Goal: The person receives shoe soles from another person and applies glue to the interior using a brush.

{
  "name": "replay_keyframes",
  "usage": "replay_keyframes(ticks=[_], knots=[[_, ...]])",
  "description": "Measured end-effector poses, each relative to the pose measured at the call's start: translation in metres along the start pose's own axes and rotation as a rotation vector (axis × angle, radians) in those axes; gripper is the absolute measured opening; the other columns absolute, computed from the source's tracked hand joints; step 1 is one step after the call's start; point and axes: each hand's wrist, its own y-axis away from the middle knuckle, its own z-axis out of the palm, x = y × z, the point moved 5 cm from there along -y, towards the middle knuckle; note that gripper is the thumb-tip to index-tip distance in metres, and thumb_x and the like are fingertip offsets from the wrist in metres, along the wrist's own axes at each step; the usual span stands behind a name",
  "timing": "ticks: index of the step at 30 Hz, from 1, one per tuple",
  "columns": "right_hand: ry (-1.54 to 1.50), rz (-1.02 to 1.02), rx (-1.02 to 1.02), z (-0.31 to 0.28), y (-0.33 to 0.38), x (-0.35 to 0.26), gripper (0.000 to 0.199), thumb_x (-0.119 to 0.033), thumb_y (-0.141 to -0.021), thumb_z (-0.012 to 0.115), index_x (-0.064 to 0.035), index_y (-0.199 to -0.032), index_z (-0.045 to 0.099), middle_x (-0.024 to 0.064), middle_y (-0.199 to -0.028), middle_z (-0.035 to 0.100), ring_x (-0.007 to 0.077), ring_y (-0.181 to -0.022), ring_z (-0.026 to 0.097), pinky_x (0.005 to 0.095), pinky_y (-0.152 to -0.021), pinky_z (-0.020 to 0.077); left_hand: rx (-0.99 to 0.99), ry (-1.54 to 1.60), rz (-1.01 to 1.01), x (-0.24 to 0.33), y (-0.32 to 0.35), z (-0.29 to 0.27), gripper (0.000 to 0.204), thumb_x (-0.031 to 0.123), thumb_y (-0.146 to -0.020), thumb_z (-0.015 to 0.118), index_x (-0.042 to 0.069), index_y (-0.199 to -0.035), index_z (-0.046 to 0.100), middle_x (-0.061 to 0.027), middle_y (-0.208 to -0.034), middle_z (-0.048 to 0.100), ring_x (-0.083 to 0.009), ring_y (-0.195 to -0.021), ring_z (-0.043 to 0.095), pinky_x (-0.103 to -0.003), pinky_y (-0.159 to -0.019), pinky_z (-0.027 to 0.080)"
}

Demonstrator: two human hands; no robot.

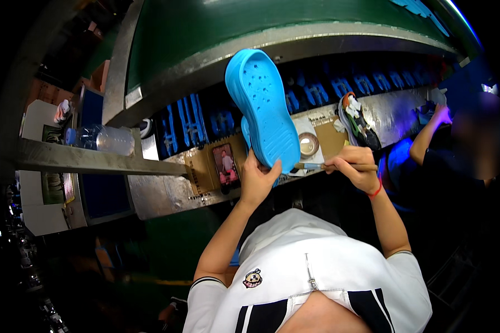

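Note:
My left hand (258,180) grips the heel end of a bright blue shoe sole (263,105) and holds it up, its dotted underside facing me. My right hand (356,166) holds a thin brush (316,165) level, its tip pointing left toward the sole's lower edge. A red band circles my right wrist. Just behind the brush a small round glue tin (308,145) sits on a metal work ledge (166,191).
A phone (226,165) lies on cardboard on the ledge. Blue soles (191,119) move along a dark conveyor behind it, under a green hood. A multicoloured shoe (356,121) rests at right. A co-worker's arm (428,136) reaches to the ledge. A water bottle (103,139) lies on a shelf at left.

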Motion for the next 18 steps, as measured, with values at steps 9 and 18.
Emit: replay_keyframes(ticks=[9, 18], knots=[[-0.491, 0.242, 0.362, -0.055, 0.025, 0.003, 0.033, -0.013, -0.087, 0.045, 0.0119, -0.084, 0.066, 0.0206, -0.073, 0.066, 0.0231, -0.062, 0.065, 0.0284, -0.064, 0.0531, 0.149, 0.049, 0.193, 0.184, -0.207, -0.036, 0.043, 0.006, -0.08, 0.066, -0.009, -0.112, 0.042, -0.0187, -0.097, 0.061, -0.028, -0.077, 0.067, -0.035, -0.068, 0.059], [-0.389, 0.392, 0.256, -0.009, 0.042, 0.068, 0.025, -0.01, -0.093, 0.051, 0.0077, -0.093, 0.068, 0.0134, -0.08, 0.069, 0.0163, -0.07, 0.067, 0.0225, -0.062, 0.05, -0.048, -0.209, 0.594, 0.108, -0.131, 0.002, 0.061, 0.0, -0.08, 0.066, 0.004, -0.13, 0.033, -0.0111, -0.117, 0.044, -0.009, -0.075, 0.053, -0.019, -0.058, 0.046]])
